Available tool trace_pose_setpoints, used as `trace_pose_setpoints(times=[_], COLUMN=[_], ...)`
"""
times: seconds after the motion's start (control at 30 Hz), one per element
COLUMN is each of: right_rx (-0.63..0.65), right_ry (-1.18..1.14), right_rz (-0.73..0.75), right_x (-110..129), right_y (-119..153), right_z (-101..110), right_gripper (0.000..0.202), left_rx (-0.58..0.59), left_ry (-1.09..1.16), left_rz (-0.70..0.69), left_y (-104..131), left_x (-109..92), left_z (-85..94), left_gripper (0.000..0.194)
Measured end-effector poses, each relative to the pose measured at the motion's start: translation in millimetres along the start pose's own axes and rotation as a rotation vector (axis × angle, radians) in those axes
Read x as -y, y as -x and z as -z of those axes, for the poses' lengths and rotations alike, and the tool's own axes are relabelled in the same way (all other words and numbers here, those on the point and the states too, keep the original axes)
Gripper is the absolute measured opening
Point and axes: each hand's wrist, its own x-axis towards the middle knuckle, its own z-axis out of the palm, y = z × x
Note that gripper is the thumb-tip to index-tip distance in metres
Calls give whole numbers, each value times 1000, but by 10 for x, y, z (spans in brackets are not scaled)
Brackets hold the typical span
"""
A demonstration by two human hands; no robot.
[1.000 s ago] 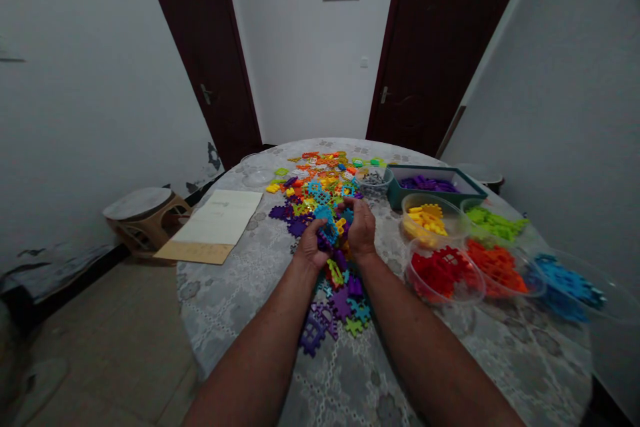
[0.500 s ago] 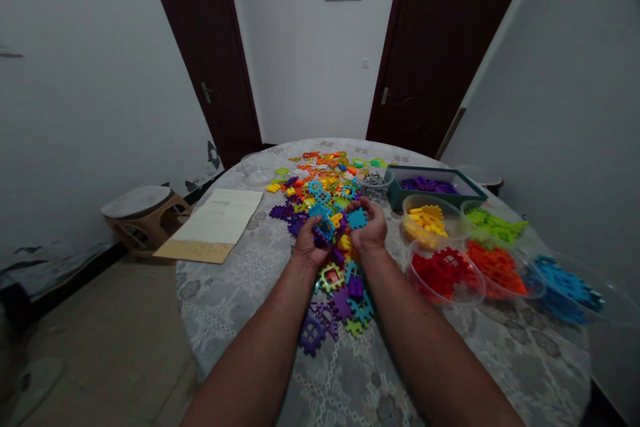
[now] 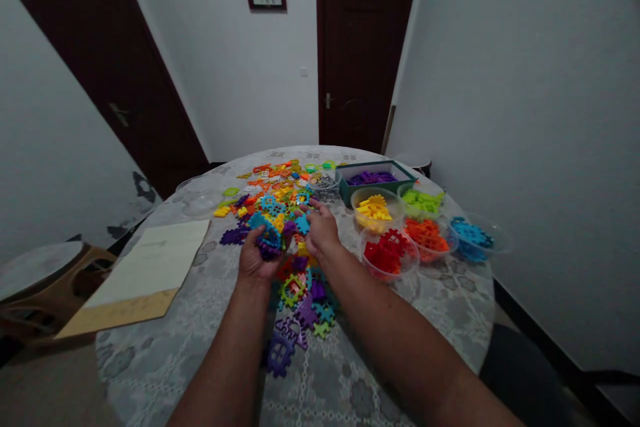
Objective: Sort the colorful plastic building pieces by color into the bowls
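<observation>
My left hand (image 3: 257, 260) is closed round a small stack of blue pieces (image 3: 266, 230), with purple ones showing beneath. Just to its right, my right hand (image 3: 321, 230) has its fingers on a blue square piece (image 3: 303, 223), partly hidden by the hand. Both hands are over a long heap of mixed plastic pieces. Nearest me in that heap lie a purple window piece (image 3: 280, 353), a green frame piece (image 3: 293, 290) and a purple gear-edged piece (image 3: 307, 312).
Clear bowls hold yellow (image 3: 374, 208), red (image 3: 387, 252), orange (image 3: 428, 237), green (image 3: 423, 201) and blue pieces (image 3: 470, 235). Behind them stands a green box (image 3: 347, 193) with purple pieces. A paper sheet on cardboard (image 3: 145, 260) overhangs the table's left edge.
The view has turned to the right, so the table and clock appear farther left. The blue piece at my right hand is now more covered by the fingers. My left hand still holds its stack.
</observation>
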Motion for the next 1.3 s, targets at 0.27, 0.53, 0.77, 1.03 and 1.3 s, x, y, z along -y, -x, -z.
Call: trace_pose_setpoints(times=[0.27, 0.53, 0.77, 1.03, 1.3], right_rx=[155, 371, 437, 400, 309], right_ry=[272, 628, 1006, 815, 742], right_rz=[167, 218, 563, 420, 244], right_x=[481, 685, 749, 662, 615], right_y=[355, 578, 647, 729, 771], right_z=[56, 494, 548, 564, 568], right_gripper=[41, 41, 39, 20, 28], left_rx=[65, -12, -17, -21, -35], left_ry=[14, -25, -28, 41, 69], left_rz=[-21, 33, 87, 97, 72], left_y=[270, 337, 263, 259, 249], left_x=[67, 382, 436, 452, 503], left_z=[-313, -259, -35, 16, 38], left_gripper=[44, 42, 45, 38, 24])
